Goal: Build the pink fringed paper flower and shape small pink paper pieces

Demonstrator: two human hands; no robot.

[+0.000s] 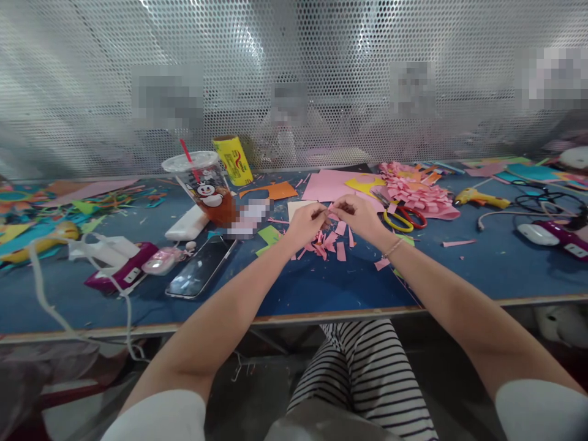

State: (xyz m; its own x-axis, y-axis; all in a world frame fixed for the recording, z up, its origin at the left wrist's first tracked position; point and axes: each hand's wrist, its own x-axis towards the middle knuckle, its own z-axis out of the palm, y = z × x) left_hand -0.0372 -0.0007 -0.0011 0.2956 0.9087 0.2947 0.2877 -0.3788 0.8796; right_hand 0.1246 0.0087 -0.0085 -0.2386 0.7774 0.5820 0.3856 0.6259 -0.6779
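Note:
My left hand (309, 223) and my right hand (358, 217) meet above the middle of the blue table, fingers pinched. Between their fingertips is a small pink paper piece (332, 212), which both hands seem to hold. Below them lies a loose pile of pink paper strips (321, 246). Behind the hands are a pink sheet (324, 184) and a cream sheet (296, 208). Just right of my right hand lie scissors with yellow and red handles (414, 218), beside a fringed pink paper piece (420, 193).
To the left stand a drink cup (209, 190) and a yellow can (234, 160), with a phone (202, 267) and a purple power strip (122, 274) nearer. A yellow glue gun (482, 197) and cables lie right. A perforated metal panel (321, 73) rises behind the table (321, 294).

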